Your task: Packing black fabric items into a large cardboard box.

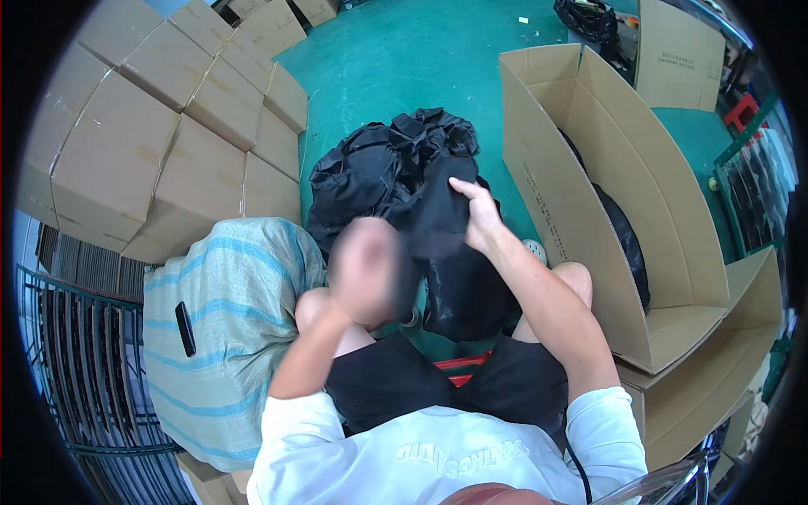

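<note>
A large heap of black fabric, crumpled and slightly shiny, lies on the floor in front of my knees. My right hand grips the edge of a smoother black fabric piece raised at the near side of the heap, its thumb lying over the top. My left hand is beside that piece on its left, smeared so that its fingers do not show; whether it holds any cloth is unclear. More black fabric hangs down between my knees.
Stacked brown cartons rise on the left. A blue-striped woven sack beside my left knee bears a black phone. At right stands a tall open carton with black fabric inside. Red slats show beneath me.
</note>
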Available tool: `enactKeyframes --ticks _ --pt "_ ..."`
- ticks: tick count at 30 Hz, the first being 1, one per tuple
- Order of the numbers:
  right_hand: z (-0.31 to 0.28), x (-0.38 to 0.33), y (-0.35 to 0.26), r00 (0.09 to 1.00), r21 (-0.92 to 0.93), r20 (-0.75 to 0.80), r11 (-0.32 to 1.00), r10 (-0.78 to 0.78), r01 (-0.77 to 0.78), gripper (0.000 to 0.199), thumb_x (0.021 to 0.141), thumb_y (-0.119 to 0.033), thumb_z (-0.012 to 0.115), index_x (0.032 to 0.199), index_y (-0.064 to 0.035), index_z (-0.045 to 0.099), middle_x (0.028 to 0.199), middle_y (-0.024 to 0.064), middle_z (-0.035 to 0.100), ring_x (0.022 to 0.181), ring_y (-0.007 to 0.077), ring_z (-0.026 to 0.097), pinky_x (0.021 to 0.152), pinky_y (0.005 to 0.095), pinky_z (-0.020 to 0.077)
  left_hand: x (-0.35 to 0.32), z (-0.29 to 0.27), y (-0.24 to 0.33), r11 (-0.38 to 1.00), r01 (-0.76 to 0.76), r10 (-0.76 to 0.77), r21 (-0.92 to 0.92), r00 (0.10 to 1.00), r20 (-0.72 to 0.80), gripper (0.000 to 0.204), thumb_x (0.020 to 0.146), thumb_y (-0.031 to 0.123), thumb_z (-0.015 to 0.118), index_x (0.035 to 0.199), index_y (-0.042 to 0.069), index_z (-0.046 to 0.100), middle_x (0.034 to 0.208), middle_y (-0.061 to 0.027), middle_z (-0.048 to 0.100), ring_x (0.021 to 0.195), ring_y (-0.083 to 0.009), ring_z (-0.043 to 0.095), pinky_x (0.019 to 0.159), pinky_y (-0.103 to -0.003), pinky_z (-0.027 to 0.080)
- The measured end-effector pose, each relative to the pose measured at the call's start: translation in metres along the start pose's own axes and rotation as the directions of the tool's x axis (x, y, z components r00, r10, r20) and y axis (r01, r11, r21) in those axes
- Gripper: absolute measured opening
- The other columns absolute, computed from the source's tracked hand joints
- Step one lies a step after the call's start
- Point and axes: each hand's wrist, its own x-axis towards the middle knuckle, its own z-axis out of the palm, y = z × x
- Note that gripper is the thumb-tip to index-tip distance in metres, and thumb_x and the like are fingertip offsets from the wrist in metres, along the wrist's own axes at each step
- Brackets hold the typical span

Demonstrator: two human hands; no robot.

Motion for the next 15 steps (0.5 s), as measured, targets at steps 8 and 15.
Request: enactKeyframes --ticks 8,15 --pt "0.004 -0.035 -0.035 0.967 -0.195 0.244 0.98 0.073 -0.024 0.052 0.073 0.002 0.063 0.125 0.0006 0.059 0.107 0.0145 0.071 0.091 0.0256 0.072 0.083 0.0392 0.0599 -0.03 0.004 -0.042 0.862 0.453 -0.087 -0.229 0.577 0.812 0.024 0.091 0.015 0.075 0.11 0.004 0.067 0.101 -0.0053 0.072 0.083 -0.01 0.067 0.071 -0.024 0.052" --pt "-0.007 -0.049 -0.034 0.927 -0.234 0.331 0.967 0.179 -0.103 0.055 0.069 0.007 0.063 0.123 0.0048 0.06 0.111 0.019 0.071 0.096 0.0289 0.072 0.092 0.04 0.0579 0.022 0.028 -0.129 0.768 0.284 -0.252 -0.574 0.958 0.136 0.046 0.092 0.029 0.074 0.125 0.005 0.054 0.121 -0.002 0.059 0.11 -0.0109 0.056 0.095 -0.031 0.045"
